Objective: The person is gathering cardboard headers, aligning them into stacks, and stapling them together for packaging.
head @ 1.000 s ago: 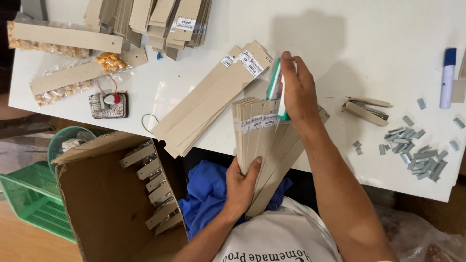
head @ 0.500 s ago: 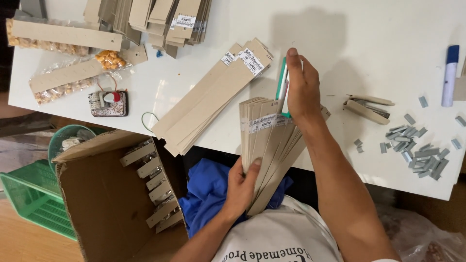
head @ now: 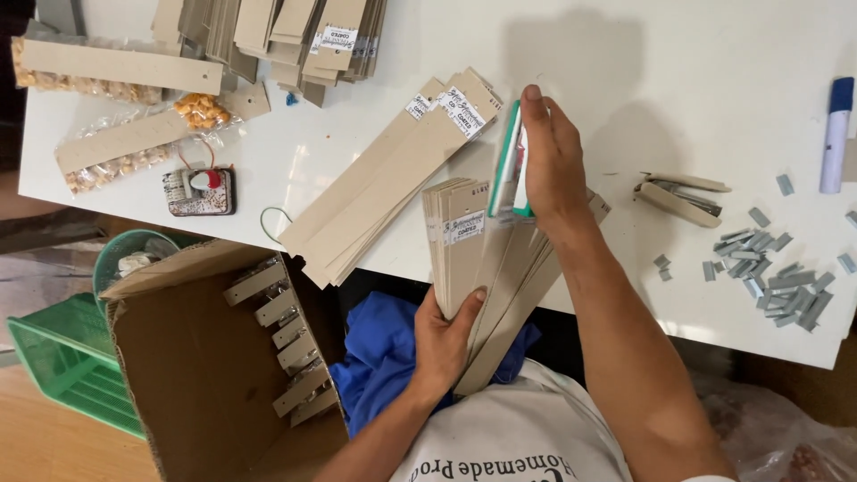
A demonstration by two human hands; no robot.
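1. Head view: the left hand (head: 444, 332) grips the lower end of a fanned stack of cardboard strips (head: 486, 268), thumb across its face, at the table (head: 678, 80) edge above the lap.
2. The right hand (head: 552, 156) is closed around a green-and-white label pad (head: 509, 170) held on edge at the top of the stack. Over the last second it has lifted and tilted the pad more upright, farther up the strips, while the stack leans a little more to the right.
3. Just to the left lies a second pile of strips (head: 384, 183), labelled at its top end and apart from the held stack.
4. To the right, well clear of the hands, are a stapler (head: 680, 194), loose staples (head: 768, 263) and a blue-capped marker (head: 836, 134).
5. An open cardboard box (head: 205, 375) with finished packs stands at lower left; nothing blocks either hand.
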